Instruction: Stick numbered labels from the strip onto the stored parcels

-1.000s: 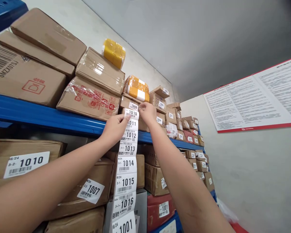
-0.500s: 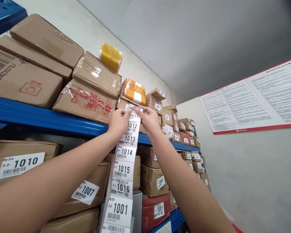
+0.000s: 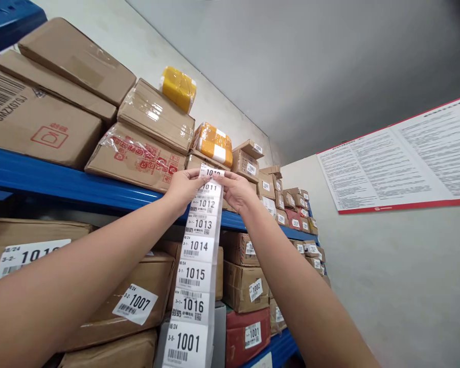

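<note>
A long strip of white printed labels (image 3: 195, 248) hangs down the middle of the head view, with numbers such as 1011 to 1016 and then 1001 lower down. My left hand (image 3: 186, 189) pinches its left edge near the top. From the right side my right hand (image 3: 239, 190) pinches the same strip, thumbs almost meeting across the label 1010. Right behind both hands is a cardboard box (image 3: 193, 162) on the upper shelf, partly covered by the labels. An orange taped parcel (image 3: 213, 143) rests on top of that box.
Blue shelving (image 3: 61, 176) runs along the left, loaded with cardboard boxes (image 3: 138, 153). Below the strip's right side stand a labelled brown box (image 3: 243, 286) and a red box (image 3: 247, 335). A printed notice board (image 3: 402, 158) hangs on the right wall.
My hands have drawn slightly lower and the top label, 1010, now shows more fully above my thumbs. The strip hangs a little lower. Both hands kept their pinch.
</note>
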A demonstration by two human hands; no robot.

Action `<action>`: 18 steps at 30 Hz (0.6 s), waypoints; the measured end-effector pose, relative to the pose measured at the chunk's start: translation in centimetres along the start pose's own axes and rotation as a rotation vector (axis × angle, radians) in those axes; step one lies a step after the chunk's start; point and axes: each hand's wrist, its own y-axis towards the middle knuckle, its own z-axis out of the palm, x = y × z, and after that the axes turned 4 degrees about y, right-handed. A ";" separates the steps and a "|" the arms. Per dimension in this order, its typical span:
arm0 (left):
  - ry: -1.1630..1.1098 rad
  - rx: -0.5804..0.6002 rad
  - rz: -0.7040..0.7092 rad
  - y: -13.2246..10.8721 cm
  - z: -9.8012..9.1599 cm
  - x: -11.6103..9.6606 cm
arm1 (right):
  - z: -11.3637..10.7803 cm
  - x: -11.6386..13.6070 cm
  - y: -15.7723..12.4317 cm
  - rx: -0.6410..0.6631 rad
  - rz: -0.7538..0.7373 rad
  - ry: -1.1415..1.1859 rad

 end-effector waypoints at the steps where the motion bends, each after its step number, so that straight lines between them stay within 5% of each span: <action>1: -0.004 -0.029 -0.005 0.0 0.1 0.0 | 0.1 -0.1 0.0 -0.001 -0.001 0.010; 8: -0.047 -0.095 -0.007 0.5 0.5 0.2 | 0.5 -0.3 -0.2 -0.055 -0.267 -0.062; 11: 0.027 -0.162 0.055 0.8 0.2 0.5 | 0.4 -0.3 -0.2 -0.060 -0.200 -0.068; 14: 0.016 -0.059 0.121 0.8 -0.3 0.8 | 0.2 -0.1 -0.1 -0.049 -0.091 -0.045; 18: -0.023 0.015 0.089 0.7 -0.6 1.0 | -0.1 -0.2 -0.1 0.006 -0.217 -0.142</action>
